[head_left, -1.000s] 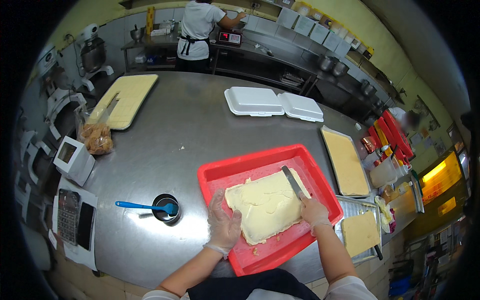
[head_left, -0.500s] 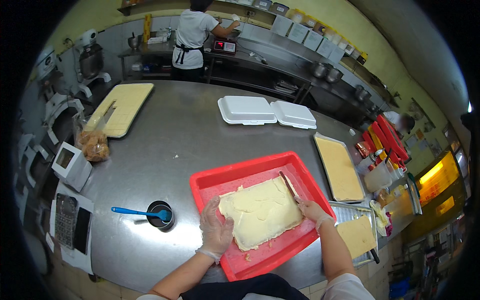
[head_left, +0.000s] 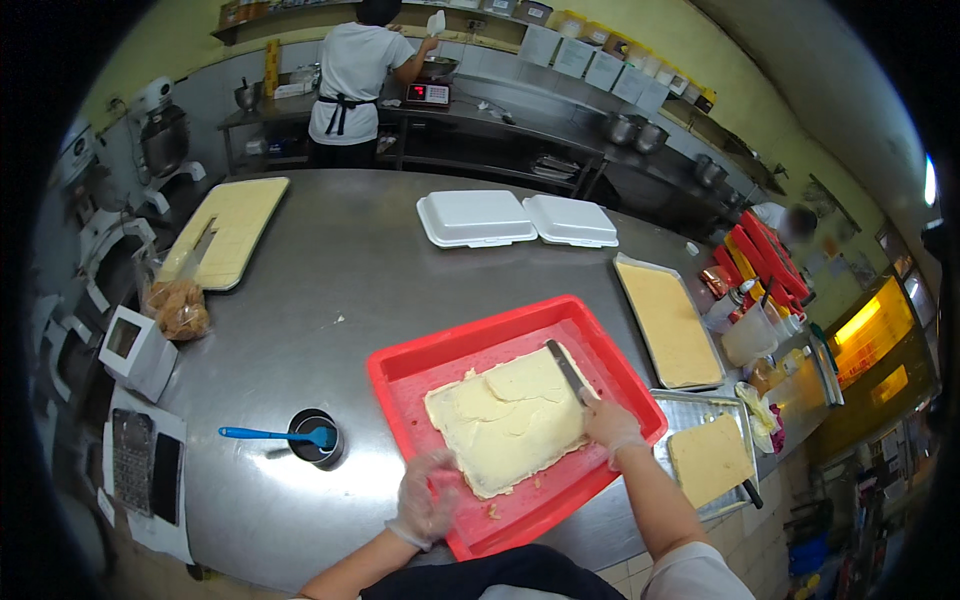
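R hand (head_left: pixel 610 425) grips knife (head_left: pixel 566 368) on cake (head_left: pixel 505 418) in red tray (head_left: pixel 420 365); L hand (head_left: pixel 425 497), open, at cake's near-left edge.

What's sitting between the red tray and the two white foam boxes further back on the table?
Nothing: in the head view, the stretch of steel table between the red tray and the white foam boxes is bare.

Knife (head_left: pixel 566 367) handle hidden in right hand (head_left: pixel 612 428) — far shelf tubs (head_left: pixel 590 55) too small.
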